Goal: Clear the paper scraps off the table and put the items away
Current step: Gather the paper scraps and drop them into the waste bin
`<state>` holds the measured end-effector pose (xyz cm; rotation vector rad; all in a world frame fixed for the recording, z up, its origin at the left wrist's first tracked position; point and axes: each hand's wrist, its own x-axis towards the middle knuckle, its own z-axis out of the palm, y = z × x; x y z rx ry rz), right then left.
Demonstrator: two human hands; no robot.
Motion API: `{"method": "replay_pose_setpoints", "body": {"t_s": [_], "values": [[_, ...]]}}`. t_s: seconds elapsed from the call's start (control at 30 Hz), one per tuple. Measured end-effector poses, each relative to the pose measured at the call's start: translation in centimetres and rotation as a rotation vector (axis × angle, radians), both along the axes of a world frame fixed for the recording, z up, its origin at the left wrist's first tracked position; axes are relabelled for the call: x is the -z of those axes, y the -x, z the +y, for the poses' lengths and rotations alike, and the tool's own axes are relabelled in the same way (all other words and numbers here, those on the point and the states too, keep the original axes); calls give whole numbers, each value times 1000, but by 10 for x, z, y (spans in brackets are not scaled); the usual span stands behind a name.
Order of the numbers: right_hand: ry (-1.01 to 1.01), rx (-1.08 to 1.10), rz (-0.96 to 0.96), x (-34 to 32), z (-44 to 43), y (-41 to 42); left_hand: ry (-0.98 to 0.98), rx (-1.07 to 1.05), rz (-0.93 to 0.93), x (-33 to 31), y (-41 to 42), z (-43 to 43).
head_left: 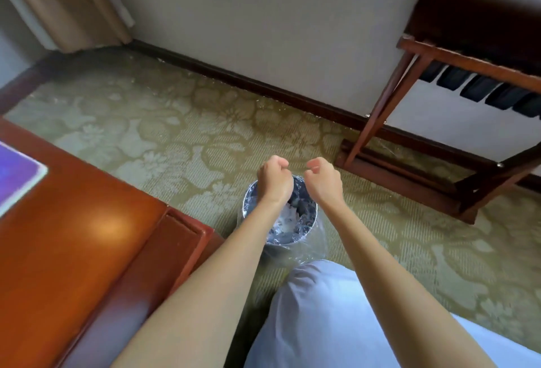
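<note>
Paper scraps (288, 218): in our bin (292, 242).
Left hand (275, 181): fingers curled, above bin for dropping.
Right hand (323, 181): likewise curled; contents hidden.

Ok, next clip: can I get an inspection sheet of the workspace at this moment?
Surface: glossy reddish-brown wooden table, lower left.
Job's things: white paper scraps inside the round bin lined with clear plastic, on the floor.
Clutter: flat purple item at the table's left edge.
Hands: left hand and right hand above the bin, fingers curled; nothing visible in them.
Cables: nothing seen.
Surroundings: patterned green carpet, wooden luggage rack by the wall, beige curtain.
</note>
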<state>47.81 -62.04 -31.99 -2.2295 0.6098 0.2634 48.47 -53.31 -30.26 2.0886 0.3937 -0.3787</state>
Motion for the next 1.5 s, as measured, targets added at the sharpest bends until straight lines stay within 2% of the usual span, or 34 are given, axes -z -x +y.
{"method": "replay_pose_setpoints", "body": {"t_s": [0.17,0.3,0.43,0.57,0.67,0.8,1.0,1.3,1.5], "values": [[69,-65,-317,-111,23,32,-64,6,-373,-115,37,24],[42,-136,-543,-188,60,75,-182,-52,-641,-196,91,76],[-46,-286,-688,-243,122,133,-321,-199,-720,-249,164,155],[-153,-526,-705,-255,210,188,-495,-383,-674,-258,247,248],[-194,-708,-682,-243,281,220,-559,-546,-569,-254,300,310],[-182,-927,-625,-237,373,257,-555,-706,-463,-246,359,387],[-149,-1185,-495,-276,488,301,-513,-887,-188,-265,419,483],[-42,-1519,-235,-358,583,381,-435,-1078,69,-350,522,543],[-30,-1779,-142,-350,627,464,-350,-1301,197,-340,621,553]]}}
